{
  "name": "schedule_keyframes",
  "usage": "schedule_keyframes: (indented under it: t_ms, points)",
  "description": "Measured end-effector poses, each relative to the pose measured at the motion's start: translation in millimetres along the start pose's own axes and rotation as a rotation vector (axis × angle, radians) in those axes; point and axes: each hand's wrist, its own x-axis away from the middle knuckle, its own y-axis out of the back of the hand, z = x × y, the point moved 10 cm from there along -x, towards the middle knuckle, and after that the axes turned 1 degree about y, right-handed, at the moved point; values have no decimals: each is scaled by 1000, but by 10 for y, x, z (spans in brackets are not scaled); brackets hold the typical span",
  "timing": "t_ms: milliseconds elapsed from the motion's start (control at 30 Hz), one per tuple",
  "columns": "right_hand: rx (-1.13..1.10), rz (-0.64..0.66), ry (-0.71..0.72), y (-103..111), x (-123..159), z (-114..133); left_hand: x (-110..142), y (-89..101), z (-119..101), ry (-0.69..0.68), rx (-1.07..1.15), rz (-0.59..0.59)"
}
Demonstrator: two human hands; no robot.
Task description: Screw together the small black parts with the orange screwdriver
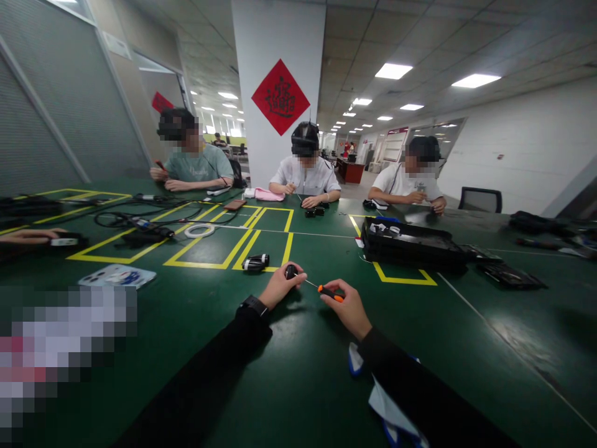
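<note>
My left hand is closed around a small black part, held just above the green table. My right hand pinches an orange-handled screwdriver, whose thin metal tip points left and reaches the black part. Both arms are in black sleeves, and a dark watch sits on my left wrist. Two small black-and-silver cylindrical parts lie just beyond my left hand, on a yellow tape line.
An open black tool case lies to the right. Cables and a white ring lie at the left, and a card nearer. Three people sit across the table; another person's hand rests at the far left.
</note>
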Motion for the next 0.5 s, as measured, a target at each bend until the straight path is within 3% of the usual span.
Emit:
schedule_keyframes:
  t_ms: [267, 500]
  points:
    - [-1, 9, -2, -11, -2, 16, 11, -20, -31, 0, 17, 19]
    - [-26, 106, -39, -128, 5, -14, -8, 12, 13, 5, 12, -16]
